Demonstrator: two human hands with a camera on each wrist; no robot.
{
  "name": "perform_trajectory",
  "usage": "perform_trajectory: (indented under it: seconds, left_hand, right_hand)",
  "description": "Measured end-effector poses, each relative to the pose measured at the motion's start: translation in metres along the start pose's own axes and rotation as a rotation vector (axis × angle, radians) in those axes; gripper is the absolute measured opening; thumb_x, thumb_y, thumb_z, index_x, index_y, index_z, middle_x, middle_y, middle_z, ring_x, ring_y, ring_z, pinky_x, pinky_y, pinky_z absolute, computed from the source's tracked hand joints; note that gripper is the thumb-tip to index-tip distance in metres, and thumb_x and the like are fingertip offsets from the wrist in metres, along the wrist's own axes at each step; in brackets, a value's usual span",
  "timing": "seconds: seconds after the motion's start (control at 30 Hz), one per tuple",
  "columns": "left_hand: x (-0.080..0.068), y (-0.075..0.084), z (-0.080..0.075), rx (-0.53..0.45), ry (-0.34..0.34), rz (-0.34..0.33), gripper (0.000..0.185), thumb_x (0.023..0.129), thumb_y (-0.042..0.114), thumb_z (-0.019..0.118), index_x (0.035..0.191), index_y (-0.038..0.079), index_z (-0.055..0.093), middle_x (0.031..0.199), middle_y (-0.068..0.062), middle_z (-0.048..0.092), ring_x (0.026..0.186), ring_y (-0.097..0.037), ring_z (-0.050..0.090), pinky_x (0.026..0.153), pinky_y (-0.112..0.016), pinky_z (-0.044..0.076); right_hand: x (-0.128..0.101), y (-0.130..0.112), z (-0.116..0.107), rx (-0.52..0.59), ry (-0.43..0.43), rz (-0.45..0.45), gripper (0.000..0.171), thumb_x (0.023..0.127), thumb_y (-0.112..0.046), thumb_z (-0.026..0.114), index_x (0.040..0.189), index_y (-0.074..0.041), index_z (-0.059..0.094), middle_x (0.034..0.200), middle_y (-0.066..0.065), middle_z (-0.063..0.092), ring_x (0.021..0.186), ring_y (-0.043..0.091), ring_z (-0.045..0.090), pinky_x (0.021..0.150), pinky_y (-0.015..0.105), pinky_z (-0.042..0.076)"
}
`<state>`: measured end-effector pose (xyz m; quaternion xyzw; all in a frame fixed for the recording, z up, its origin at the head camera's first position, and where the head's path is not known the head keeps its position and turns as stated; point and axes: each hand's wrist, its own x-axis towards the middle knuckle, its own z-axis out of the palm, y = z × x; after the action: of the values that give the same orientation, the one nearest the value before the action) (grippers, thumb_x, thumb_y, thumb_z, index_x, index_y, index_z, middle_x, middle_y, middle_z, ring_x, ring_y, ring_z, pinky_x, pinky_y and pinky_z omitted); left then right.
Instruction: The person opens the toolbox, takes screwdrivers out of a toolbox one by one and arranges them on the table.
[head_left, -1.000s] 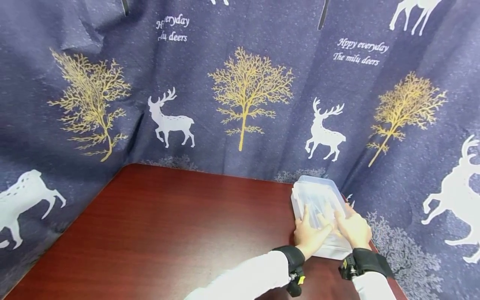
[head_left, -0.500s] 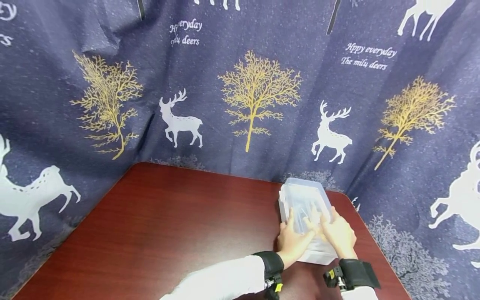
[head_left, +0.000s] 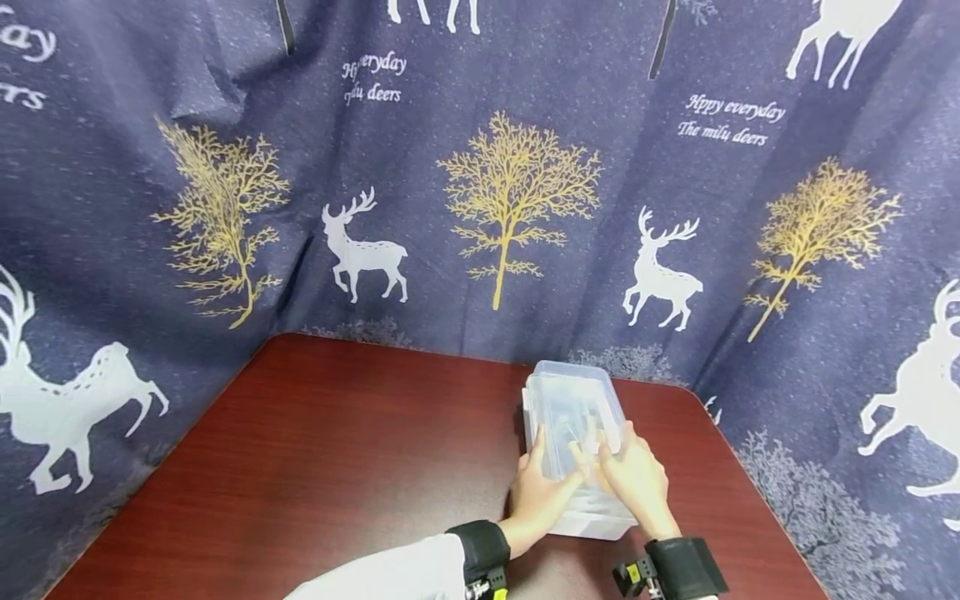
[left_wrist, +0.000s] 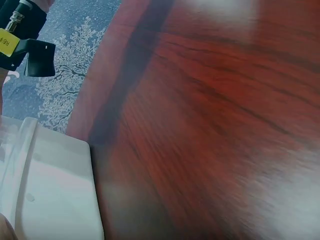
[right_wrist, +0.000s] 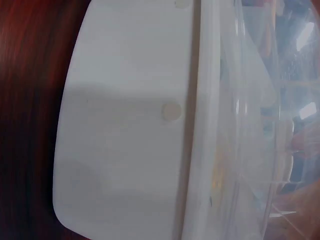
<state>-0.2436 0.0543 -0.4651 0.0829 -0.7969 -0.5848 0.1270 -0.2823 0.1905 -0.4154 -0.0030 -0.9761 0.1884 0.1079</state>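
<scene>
Both hands lying flat on lid, fingers straight, nothing pinched. Left hand (head_left: pixel 542 490) pressing near-left part of clear rectangular plastic storage box (head_left: pixel 573 408), right hand (head_left: pixel 636 482) pressing right next to it, thumbs almost touching. Box sitting on dark red-brown wooden table (head_left: pixel 337 467), toward far right side, close to navy curtain with white deer and gold trees (head_left: pixel 480 167). Black wrist straps showing on both arms. Contents inside box looking too blurry to make out.

Contents of the clear box (head_left: pixel 576 417) are too blurred to identify; both wrist views crop it
</scene>
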Motion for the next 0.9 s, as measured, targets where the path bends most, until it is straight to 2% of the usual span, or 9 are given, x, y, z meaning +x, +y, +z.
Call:
perform_trajectory:
  seconds: [0.17,0.33,0.57,0.7,0.9]
  left_hand:
    - [-0.002,-0.008,-0.024,0.017,-0.009,0.005,0.088,0.067,0.057,0.066,0.143,0.034,0.027,0.129,-0.013,0.052,0.112,-0.03,0.056,0.088,-0.045,0.045]
    - [-0.005,-0.013,-0.05,0.03,-0.035,-0.021,0.086,0.068,0.059,0.064,0.142,0.038,0.026,0.132,-0.012,0.051,0.115,-0.03,0.054,0.091,-0.047,0.044]
    - [-0.009,-0.02,-0.082,0.035,-0.12,-0.057,0.084,0.072,0.063,0.06,0.143,0.042,0.02,0.14,-0.014,0.042,0.117,-0.038,0.051,0.09,-0.055,0.042]
    - [-0.01,-0.026,-0.096,0.037,-0.152,-0.037,0.084,0.073,0.061,0.06,0.143,0.042,0.017,0.142,-0.017,0.039,0.119,-0.042,0.048,0.09,-0.058,0.041]
    - [-0.008,-0.033,-0.113,0.044,-0.13,0.002,0.083,0.074,0.058,0.061,0.143,0.039,0.02,0.143,-0.014,0.039,0.126,-0.04,0.043,0.094,-0.059,0.037]
  right_hand:
    - [-0.012,-0.02,0.006,0.02,-0.025,-0.011,0.072,0.087,-0.036,0.045,0.142,0.004,0.022,0.13,0.03,0.046,0.106,0.051,0.052,0.082,0.06,0.042]
    - [-0.023,-0.039,0.013,0.037,-0.033,-0.031,0.074,0.087,-0.037,0.045,0.142,0.007,0.02,0.134,0.03,0.042,0.105,0.052,0.052,0.083,0.058,0.043]
    - [-0.037,-0.061,0.023,0.07,-0.006,-0.058,0.072,0.087,-0.035,0.048,0.14,0.009,0.024,0.132,0.029,0.044,0.101,0.051,0.055,0.079,0.057,0.045]
    - [-0.044,-0.072,0.025,0.078,0.005,-0.06,0.072,0.087,-0.035,0.049,0.139,0.01,0.026,0.131,0.029,0.046,0.099,0.051,0.056,0.078,0.056,0.045]
    - [-0.051,-0.09,0.027,0.104,0.007,-0.068,0.074,0.088,-0.037,0.05,0.139,0.01,0.025,0.131,0.029,0.045,0.1,0.049,0.056,0.078,0.055,0.046]
